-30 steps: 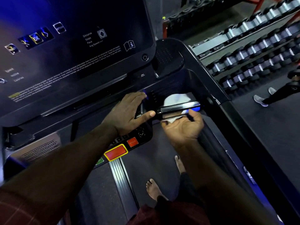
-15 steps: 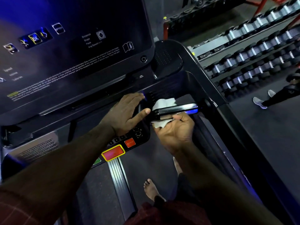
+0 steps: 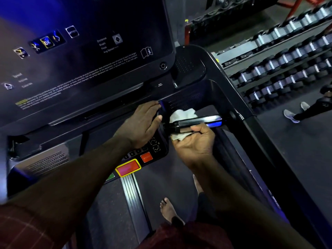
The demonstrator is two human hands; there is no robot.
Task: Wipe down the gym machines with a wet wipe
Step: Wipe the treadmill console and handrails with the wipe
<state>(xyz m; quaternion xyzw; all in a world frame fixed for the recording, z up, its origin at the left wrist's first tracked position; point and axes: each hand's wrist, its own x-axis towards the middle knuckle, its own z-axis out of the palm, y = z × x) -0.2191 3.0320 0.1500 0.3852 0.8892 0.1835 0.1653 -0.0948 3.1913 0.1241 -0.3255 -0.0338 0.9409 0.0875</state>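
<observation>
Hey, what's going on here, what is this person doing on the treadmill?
A person stands barefoot on a treadmill, cleaning it. The right hand holds a white wet wipe in its grip, wrapped around the shiny metal handlebar near its inner end. The left hand rests flat, fingers straight, on the control panel beside that bar. A dumbbell rack stands off to the right.

Console (image 3: 89, 65), above the left hand (image 3: 142, 123): "OK" is lit on a button (image 3: 47, 42); "Distance", "Pace" and "Avg Speed" are printed further right; an "i" book sign (image 3: 147, 52) is shown. Fine print unreadable.
</observation>
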